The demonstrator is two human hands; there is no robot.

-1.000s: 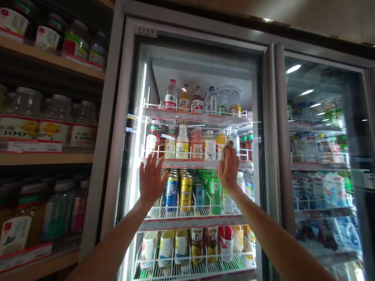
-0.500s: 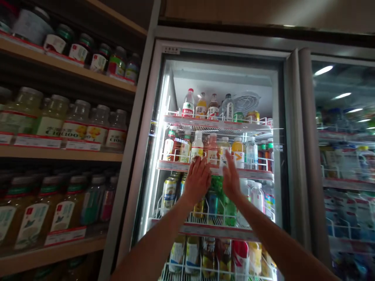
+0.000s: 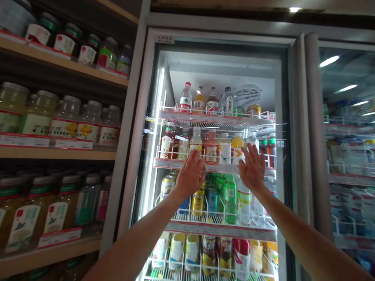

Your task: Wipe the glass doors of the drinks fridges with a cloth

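Both my hands are raised in front of a lit drinks fridge (image 3: pixel 149 117) with a glass front that carries faint reflections. My left hand (image 3: pixel 191 173) has its fingers stretched out close together and holds nothing. It overlaps the lower part of a clear bottle with a yellow label (image 3: pixel 197 136) on the second shelf. Farther right, my right hand (image 3: pixel 252 166) is open with spread fingers, in front of an orange juice bottle (image 3: pixel 237 142) and a clear bottle (image 3: pixel 252 138). Whether either hand touches the glass, I cannot tell. Between them stand a pink bottle (image 3: pixel 211 146) and a white-labelled bottle (image 3: pixel 225 148).
Wooden shelves (image 3: pixel 58 153) with jars and bottles of drink fill the left side. Below my hands, a green bottle (image 3: pixel 230 199) and golden can (image 3: pixel 198 201) stand on a wire shelf. Another glass-fronted fridge (image 3: pixel 348 156) is on the right, beyond a vertical metal frame (image 3: pixel 313 136).
My hands have moved apart: the right one went to the right and spread its fingers, while the left one shifted slightly left. The view has shifted a little.
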